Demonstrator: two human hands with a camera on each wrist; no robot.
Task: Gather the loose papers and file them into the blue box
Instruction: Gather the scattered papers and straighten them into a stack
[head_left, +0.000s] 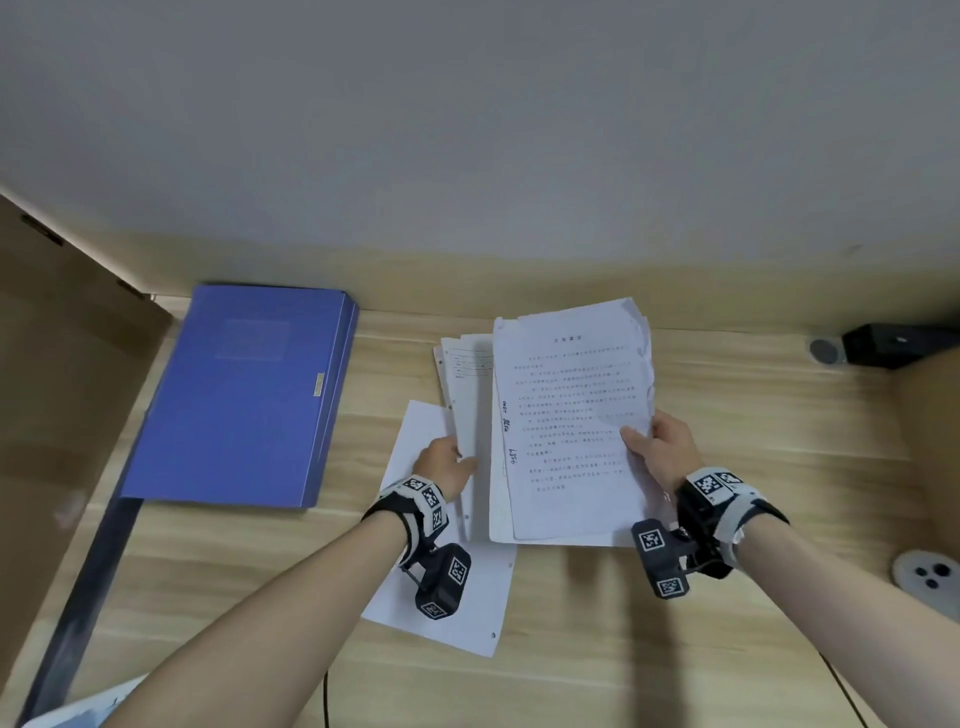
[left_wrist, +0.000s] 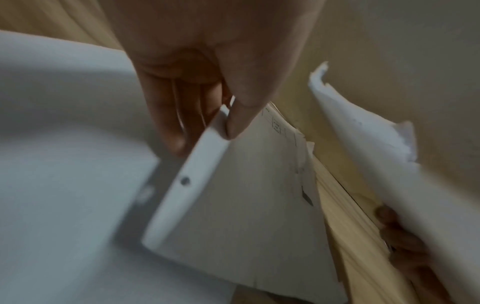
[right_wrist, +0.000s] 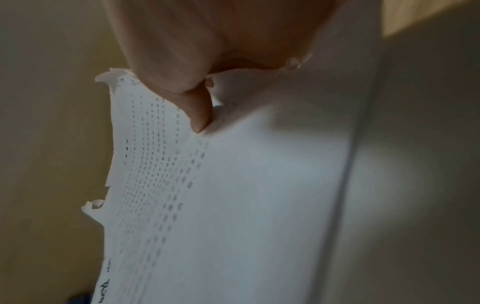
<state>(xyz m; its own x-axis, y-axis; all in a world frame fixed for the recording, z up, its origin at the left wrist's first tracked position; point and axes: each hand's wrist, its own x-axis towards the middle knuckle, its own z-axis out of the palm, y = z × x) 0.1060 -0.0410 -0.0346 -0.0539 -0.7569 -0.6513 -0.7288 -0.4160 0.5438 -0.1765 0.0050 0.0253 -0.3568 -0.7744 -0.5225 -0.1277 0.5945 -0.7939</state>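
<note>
The blue box (head_left: 244, 395) lies flat and closed at the left of the wooden desk. My right hand (head_left: 657, 449) pinches the right edge of a printed stack of papers (head_left: 566, 415), thumb on top, lifted off the desk; the same printed stack (right_wrist: 233, 195) fills the right wrist view under the thumb (right_wrist: 200, 115). My left hand (head_left: 447, 465) pinches the left edge of a second bundle of papers (head_left: 467, 395) with punched holes, seen close as the bundle of papers (left_wrist: 233, 195). One loose sheet (head_left: 441, 587) lies flat on the desk beneath my left wrist.
A brown cardboard panel (head_left: 57, 415) stands at the left beside a dark metal bar (head_left: 83, 597). A black device (head_left: 898, 343) and a grey round cap (head_left: 823, 351) sit at the back right. A white round grommet (head_left: 930, 574) is at the right edge. A thin cable (head_left: 326, 696) hangs at the front.
</note>
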